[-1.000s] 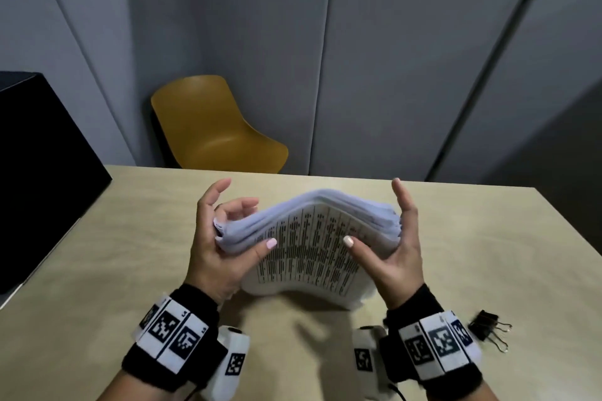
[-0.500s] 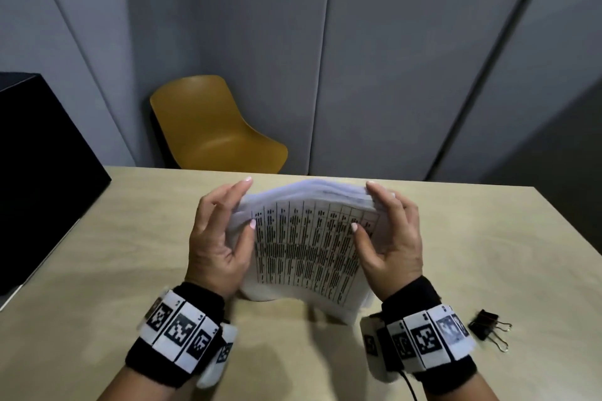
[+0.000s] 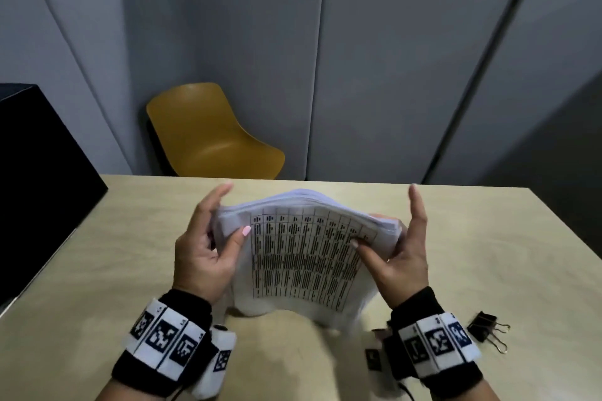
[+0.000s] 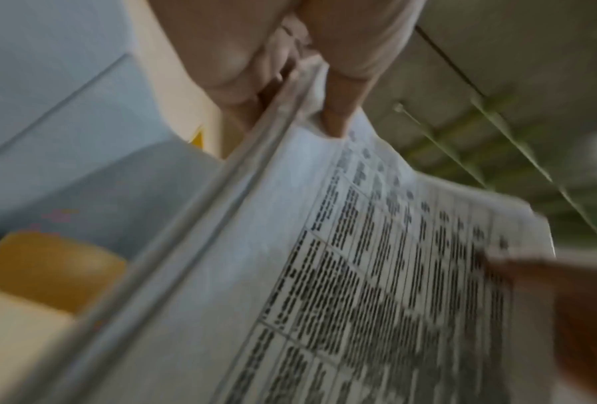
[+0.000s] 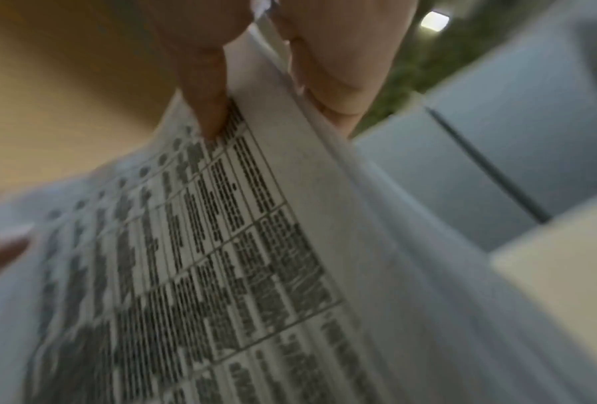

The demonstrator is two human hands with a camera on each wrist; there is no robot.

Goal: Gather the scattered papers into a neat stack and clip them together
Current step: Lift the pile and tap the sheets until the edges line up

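Observation:
A thick stack of printed papers (image 3: pixel 306 257) stands on its lower edge on the table (image 3: pixel 130 238), bowed and leaning away from me. My left hand (image 3: pixel 228 221) pinches its left edge, thumb on the front page and fingers behind. My right hand (image 3: pixel 391 244) pinches the right edge the same way, with the index finger pointing up. The left wrist view shows the left hand (image 4: pixel 290 82) clamped on the papers (image 4: pixel 324 246). The right wrist view shows the right hand (image 5: pixel 272 90) pinching the papers (image 5: pixel 255 246). A black binder clip (image 3: pixel 487 329) lies on the table beside my right wrist.
A yellow chair (image 3: pixel 208 133) stands behind the table's far edge. A black box (image 3: pixel 39 172) borders the table on the left. Grey wall panels close off the back.
Half a second ago both hands' fingers lay curled over the stack's top edge. Now they have lifted off it, and the hands hold the stack by its sides.

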